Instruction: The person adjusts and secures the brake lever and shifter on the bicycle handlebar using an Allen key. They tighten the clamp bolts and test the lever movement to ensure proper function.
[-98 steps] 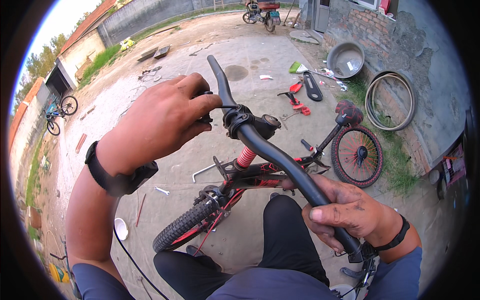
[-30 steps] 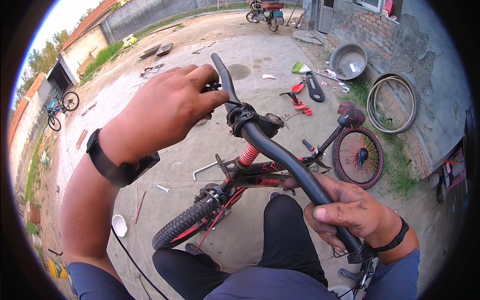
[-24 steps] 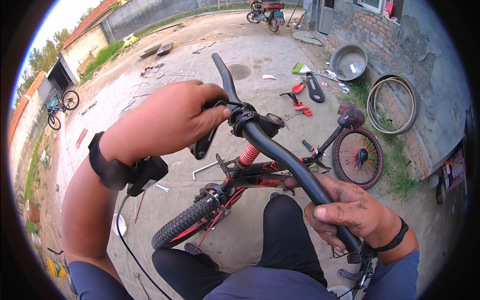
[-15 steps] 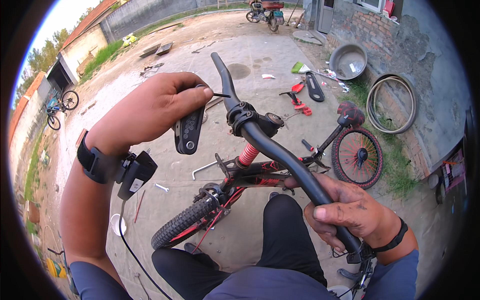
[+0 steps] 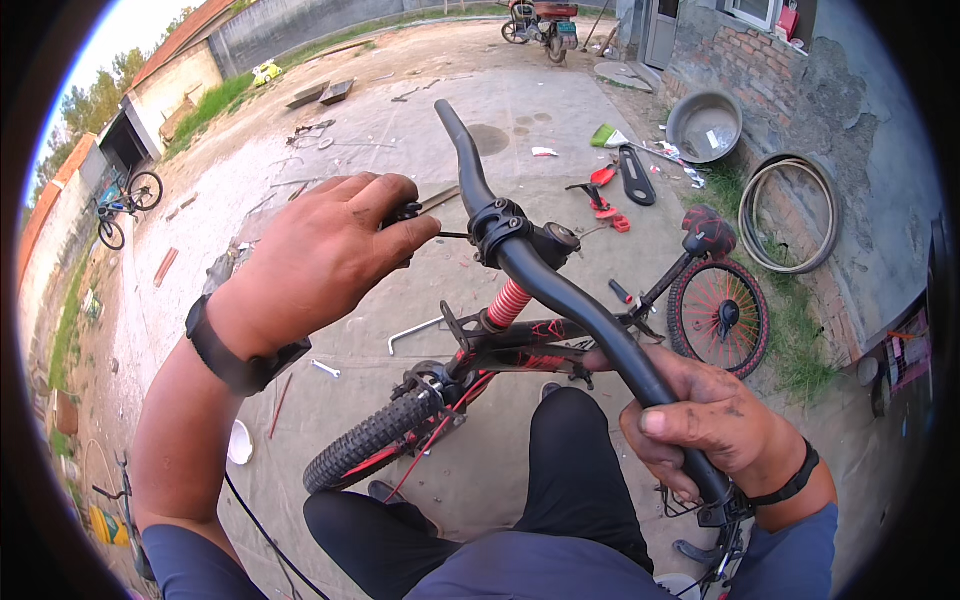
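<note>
Right hand [image 5: 715,425] clamped tight round the near end of the black handlebar [image 5: 560,290], thumb laid along the top, bar running up and away toward the left hand. Left hand [image 5: 320,250] curled shut just beside the stem clamp [image 5: 500,225], pinching a thin dark tool [image 5: 425,207] between thumb and fingers, exactly what kind too small to tell. Below both hands, red-and-black bicycle frame [image 5: 520,350] lying on the concrete ground [image 5: 330,330], knobbly tyre [image 5: 370,445] under the left wrist, red-spoked wheel [image 5: 718,315] above the right hand.

the scene is seen from a single head-worn fisheye camera, aimed steeply down and forward over the handlebar [image 5: 560,290]; near things are shown large, and the concrete yard [image 5: 380,130] is bent toward the rim.
</note>
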